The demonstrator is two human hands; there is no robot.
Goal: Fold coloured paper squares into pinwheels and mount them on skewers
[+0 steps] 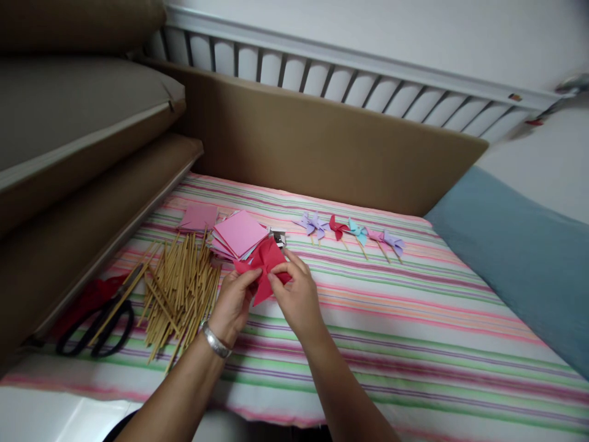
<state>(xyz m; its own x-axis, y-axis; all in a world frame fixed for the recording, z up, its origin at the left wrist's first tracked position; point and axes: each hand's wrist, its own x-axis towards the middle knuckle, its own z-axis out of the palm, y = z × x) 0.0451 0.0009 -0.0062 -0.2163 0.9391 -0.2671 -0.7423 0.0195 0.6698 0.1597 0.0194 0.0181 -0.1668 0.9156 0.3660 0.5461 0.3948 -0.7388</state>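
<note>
Striped cloth (437,344), white with pink, green and purple bands, spread beneath a slatted white radiator (294,67), with an upright brown board (313,141) before it, brown-sided cushions (92,172) stacked at left and a blue-grey surface (515,252) at right. On the cloth: a heap of thin wooden sticks (184,282), black-handled scissors (126,331), a pile of coloured paper squares (242,232), a row of small pinwheels (358,231). One folded red paper (265,253), held above the cloth just beside the pile, pinched by the fingers of left hand (234,301) and right hand (298,293).
</note>
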